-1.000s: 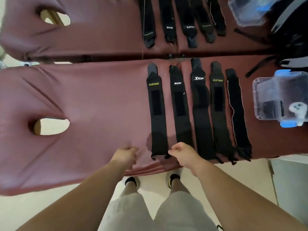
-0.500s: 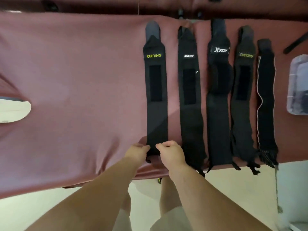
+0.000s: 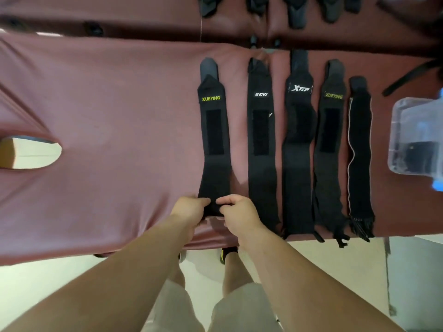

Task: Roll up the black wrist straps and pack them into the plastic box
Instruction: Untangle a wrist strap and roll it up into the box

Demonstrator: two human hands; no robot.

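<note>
Several black wrist straps lie side by side, lengthwise, on a maroon padded table [image 3: 107, 111]. The leftmost strap [image 3: 214, 140] carries a yellow XUEYING label. My left hand [image 3: 189, 208] and my right hand [image 3: 237, 209] both pinch its near end at the table's front edge, one on each side. To its right lie a strap with a white logo [image 3: 261, 152], an XTEP strap [image 3: 298, 152], another XUEYING strap [image 3: 329, 152] and a plain strap with a pale edge [image 3: 359, 159]. A clear plastic box [image 3: 417, 135] with blue clips stands at the right edge, something dark inside it.
A face hole [image 3: 28, 152] opens in the table at the left. A second maroon table [image 3: 143, 15] behind holds the ends of more black straps [image 3: 297, 10]. A loose black band [image 3: 407, 77] lies at the far right. My legs and the pale floor show below.
Both hands moved from either side of the leftmost strap onto its near end and took hold of it. The view shifted closer to the straps.
</note>
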